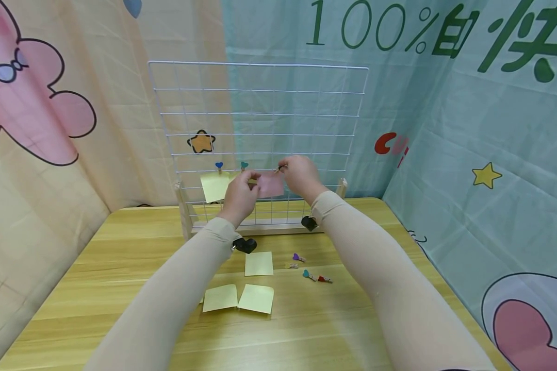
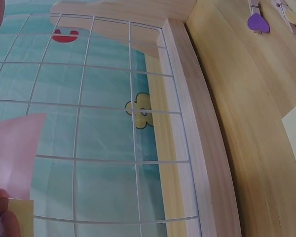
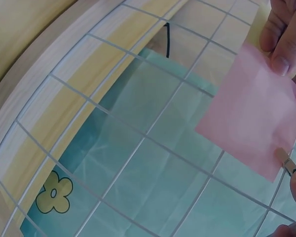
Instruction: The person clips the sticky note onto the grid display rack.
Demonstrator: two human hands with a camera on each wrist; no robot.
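A pink sticky note (image 1: 271, 186) is held up against the white wire grid (image 1: 274, 135). My left hand (image 1: 239, 197) pinches its left edge. At the opposite edge my right hand (image 1: 301, 176) grips a small wooden clothespin (image 3: 285, 160), whose tip overlaps the pink paper in the right wrist view. Left of these, a yellow sticky note (image 1: 214, 187) hangs from the grid by a clothespin with a blue heart (image 1: 219, 166). A clothespin with a green heart (image 1: 244, 165) is beside it, over another yellow note mostly hidden behind my left hand.
The grid stands in a wooden base (image 1: 278, 228) on the wooden table (image 1: 120, 288). Several yellow notes, including one (image 1: 259, 264) nearer the base, lie on the table. Right of them are loose clothespins, among them a purple one (image 1: 299, 257) and a red one (image 1: 324, 279). Printed curtains (image 1: 445, 154) surround the table.
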